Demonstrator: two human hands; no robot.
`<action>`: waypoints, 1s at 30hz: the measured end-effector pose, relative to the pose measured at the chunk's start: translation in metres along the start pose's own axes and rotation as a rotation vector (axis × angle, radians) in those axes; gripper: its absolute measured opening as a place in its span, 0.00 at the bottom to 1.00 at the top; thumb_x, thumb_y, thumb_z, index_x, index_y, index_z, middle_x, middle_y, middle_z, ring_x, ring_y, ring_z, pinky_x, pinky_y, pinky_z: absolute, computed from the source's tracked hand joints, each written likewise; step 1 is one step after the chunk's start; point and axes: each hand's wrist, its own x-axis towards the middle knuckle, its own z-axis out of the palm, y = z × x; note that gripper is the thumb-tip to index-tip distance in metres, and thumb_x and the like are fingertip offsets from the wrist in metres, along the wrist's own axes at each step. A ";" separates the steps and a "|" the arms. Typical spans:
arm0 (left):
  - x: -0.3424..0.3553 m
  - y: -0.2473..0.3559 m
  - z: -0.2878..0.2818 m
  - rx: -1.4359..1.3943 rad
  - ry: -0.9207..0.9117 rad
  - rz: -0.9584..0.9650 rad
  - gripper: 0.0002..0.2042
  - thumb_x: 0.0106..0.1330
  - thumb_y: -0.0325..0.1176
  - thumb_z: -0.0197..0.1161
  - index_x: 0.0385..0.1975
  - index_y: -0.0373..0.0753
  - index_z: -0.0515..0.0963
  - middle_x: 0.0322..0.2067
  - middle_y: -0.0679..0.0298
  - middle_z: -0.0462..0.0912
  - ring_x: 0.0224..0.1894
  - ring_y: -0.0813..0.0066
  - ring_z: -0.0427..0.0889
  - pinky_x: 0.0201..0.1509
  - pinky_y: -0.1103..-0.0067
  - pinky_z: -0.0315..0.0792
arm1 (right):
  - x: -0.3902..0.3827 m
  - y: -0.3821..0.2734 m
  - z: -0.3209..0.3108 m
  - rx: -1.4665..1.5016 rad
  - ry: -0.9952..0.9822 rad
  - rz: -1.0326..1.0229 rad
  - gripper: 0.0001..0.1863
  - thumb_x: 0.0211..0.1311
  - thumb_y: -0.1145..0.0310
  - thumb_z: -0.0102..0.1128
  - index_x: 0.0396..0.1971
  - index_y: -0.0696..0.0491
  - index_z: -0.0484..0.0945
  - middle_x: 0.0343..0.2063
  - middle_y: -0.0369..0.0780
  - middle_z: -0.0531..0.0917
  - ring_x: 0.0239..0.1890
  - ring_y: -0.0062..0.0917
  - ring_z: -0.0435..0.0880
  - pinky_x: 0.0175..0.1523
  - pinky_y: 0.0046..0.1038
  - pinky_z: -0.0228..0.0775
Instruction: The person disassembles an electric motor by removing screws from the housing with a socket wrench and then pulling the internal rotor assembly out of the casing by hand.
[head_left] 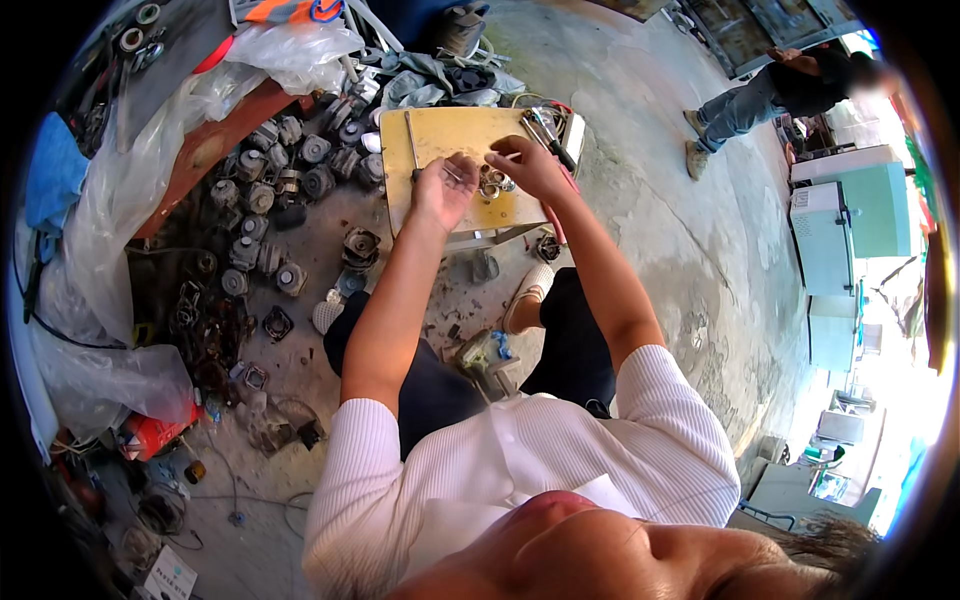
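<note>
My left hand (446, 192) is palm up over the left part of a yellow worktop (433, 128), fingers curled round what looks like small thin metal pieces. Just right of it, my right hand (525, 165) has its fingertips pinched; what they hold is too small to make out. Below and between my hands lie small round metal parts (492, 186). A long thin rod (410, 140) rests at the worktop's left side, partly hidden by my left hand. Pliers and red-handled tools (550, 140) lie along its right edge.
Used motor-like metal units (258, 198) pile on the floor at left, beside plastic sheeting (85, 280). A person (730, 105) in jeans stands at upper right near pale appliances (820, 240). Concrete floor (680, 240) spreads to the right of the worktop.
</note>
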 end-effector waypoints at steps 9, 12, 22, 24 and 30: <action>-0.031 0.043 0.010 0.076 0.054 0.265 0.09 0.72 0.38 0.49 0.40 0.40 0.73 0.35 0.65 0.79 0.36 0.73 0.78 0.42 0.74 0.73 | -0.031 -0.021 0.042 -0.476 0.214 -0.031 0.42 0.39 0.33 0.71 0.48 0.48 0.72 0.46 0.50 0.75 0.45 0.43 0.81 0.47 0.40 0.75; -0.028 0.039 0.008 0.065 0.086 0.197 0.10 0.72 0.38 0.48 0.40 0.40 0.72 0.36 0.64 0.78 0.37 0.72 0.77 0.43 0.74 0.73 | -0.022 -0.030 0.048 -0.447 0.174 -0.017 0.36 0.44 0.38 0.70 0.49 0.44 0.72 0.45 0.48 0.75 0.44 0.43 0.82 0.47 0.40 0.75; -0.022 0.030 0.005 0.101 -0.040 0.046 0.12 0.72 0.38 0.48 0.45 0.37 0.73 0.41 0.61 0.79 0.44 0.68 0.79 0.50 0.71 0.73 | -0.002 -0.016 0.043 -0.347 0.098 -0.245 0.17 0.54 0.56 0.66 0.43 0.45 0.78 0.39 0.48 0.78 0.39 0.45 0.83 0.43 0.40 0.76; -0.022 0.025 0.007 0.123 0.001 0.053 0.12 0.71 0.38 0.49 0.46 0.37 0.73 0.43 0.61 0.78 0.46 0.67 0.78 0.52 0.71 0.72 | 0.002 -0.013 0.040 -0.350 0.083 -0.286 0.17 0.53 0.59 0.66 0.43 0.46 0.79 0.38 0.48 0.79 0.38 0.44 0.83 0.43 0.39 0.76; -0.019 0.017 0.009 0.139 0.069 0.098 0.14 0.71 0.39 0.49 0.47 0.37 0.72 0.46 0.62 0.76 0.52 0.65 0.75 0.58 0.67 0.69 | 0.008 -0.011 0.027 -0.300 0.043 -0.339 0.12 0.51 0.67 0.65 0.37 0.51 0.82 0.33 0.45 0.83 0.37 0.38 0.84 0.43 0.34 0.77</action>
